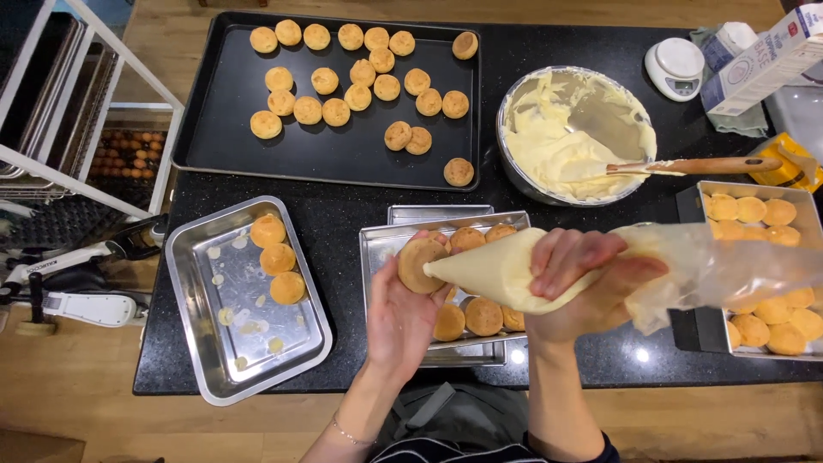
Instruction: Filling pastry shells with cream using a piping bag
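My left hand (401, 310) holds a round golden puff (417, 264) up over a small steel tray (375, 244) that has several more puffs in it. My right hand (583, 287) squeezes a clear piping bag (506, 267) full of pale cream. The bag's tip touches the puff's side. The bag's loose plastic tail (729, 270) trails to the right.
A black baking sheet (223, 129) at the back carries several puffs. A steel bowl of cream (557, 137) holds a wooden-handled spatula (694, 165). A steel pan (214, 334) at left has three puffs. Another tray of puffs (797, 193) stands right, with a scale (675, 67) and carton (763, 64) behind.
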